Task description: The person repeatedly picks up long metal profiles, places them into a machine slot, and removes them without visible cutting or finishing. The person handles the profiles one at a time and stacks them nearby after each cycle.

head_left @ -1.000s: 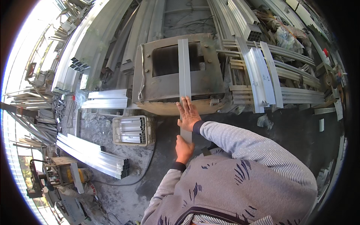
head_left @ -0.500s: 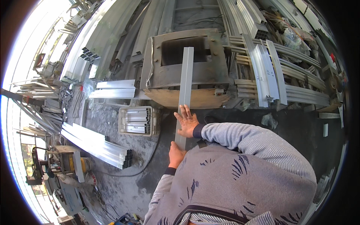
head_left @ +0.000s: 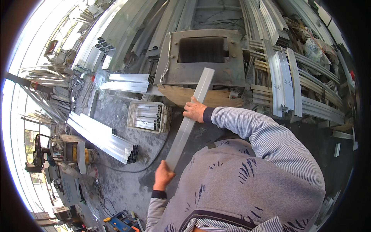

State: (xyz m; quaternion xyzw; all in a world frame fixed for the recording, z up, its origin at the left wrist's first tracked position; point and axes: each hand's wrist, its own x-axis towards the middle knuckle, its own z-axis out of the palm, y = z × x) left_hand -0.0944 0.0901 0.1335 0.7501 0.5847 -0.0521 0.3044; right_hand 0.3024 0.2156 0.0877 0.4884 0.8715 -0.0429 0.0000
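Observation:
A long, straight grey metal bar [head_left: 181, 139] slants across in front of me, its far end up and to the right, its near end down to the left. My left hand [head_left: 164, 176] is closed round the near end, thumb along the top face. Farther up, my right hand [head_left: 195, 110] wraps over the bar near its middle, fingers curled on its edge. The far end overlaps the front of a grey metal machine [head_left: 176, 73] with a dark, wide opening. Whether the bar touches the machine or its wooden board [head_left: 176, 94] I cannot tell.
Left of the bar stands a plastic crate [head_left: 167, 120] of short metal pieces. A bundle of shiny square tubes [head_left: 96, 133] lies farther left, with a cable [head_left: 148, 168] on the floor beside it. Metal profiles [head_left: 285, 83] are stacked right of the machine. A blue toolbox [head_left: 123, 223] sits bottom left.
The bar has drawn back from the machine's opening and swung to a slant. My left hand has moved down and left with its end; my right hand has gone from lying spread to gripping.

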